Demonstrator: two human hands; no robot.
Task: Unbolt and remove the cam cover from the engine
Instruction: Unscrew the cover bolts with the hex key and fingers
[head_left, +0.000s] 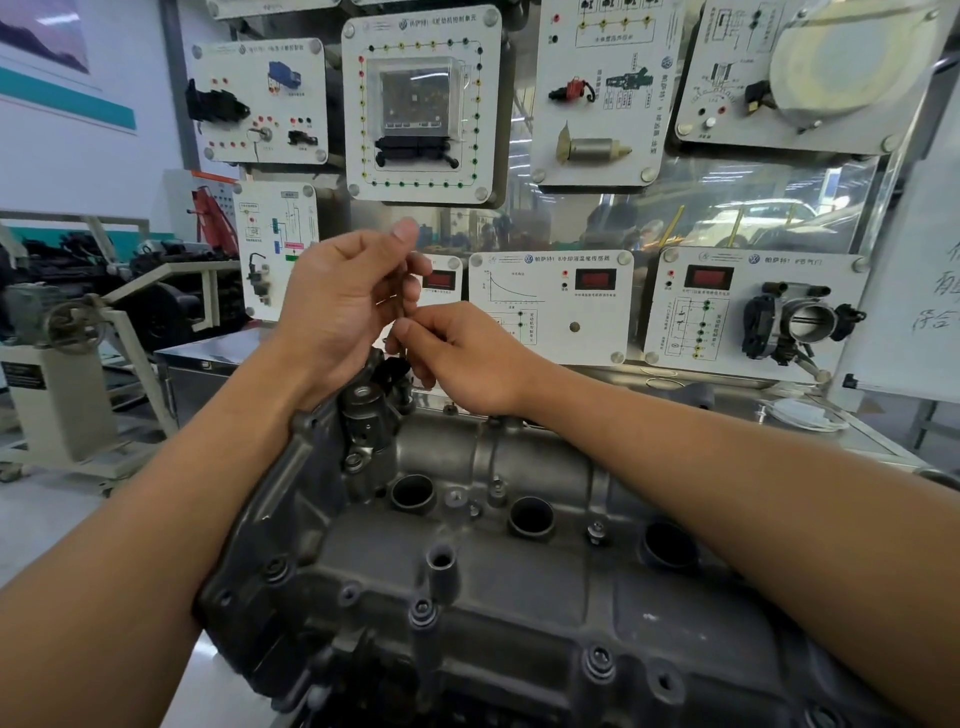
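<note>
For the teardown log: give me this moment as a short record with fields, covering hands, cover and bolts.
left hand: raised above the engine, fingers curled on a thin dark rod
right hand: pinches the same rod lower down
rod type: too thin to tell
cam cover: sits on the engine
bolts: several seated in the cover
background: training panels
</note>
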